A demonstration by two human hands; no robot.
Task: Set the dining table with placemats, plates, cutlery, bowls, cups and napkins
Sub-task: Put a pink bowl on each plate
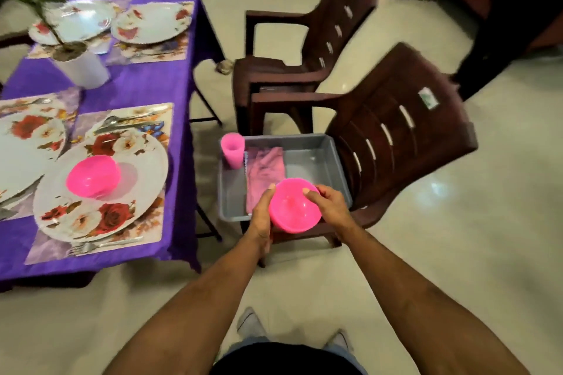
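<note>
Both hands hold one pink bowl [295, 205] above the near edge of a grey tray [307, 143]. Left hand [261, 214] on the bowl's left side, thumb up against the rim; the other fingers are behind the bowl, so whether they curl under it cannot be told. Right hand [330, 205] on the right side, thumb hooked over the rim, fingers wrapped round the outer wall. Bowl opening faces up toward the camera.

Tray sits on the seat of a dark brown plastic chair [396, 131]. In the tray: a pink cup [233, 151] upright in the far left corner, and a pink cloth [265, 173], probably folded napkins, lying flat just beside the cup. A second brown chair [310, 49] stands farther back.

To the left, a table under a purple cloth [146, 82]. Nearest setting: a floral placemat [152, 222] bearing a floral plate [100, 216], with a second pink bowl [93, 176] resting on the plate. A fork [103, 245] lies on the mat at the plate's near side; a spoon [128, 120] and what looks like more cutlery lie at its far side, blurred. Three more plates on mats: one at the left edge [27, 143], two at the far end [152, 23] [82, 20]. A white plant pot [83, 68] stands between the near and far settings.
</note>
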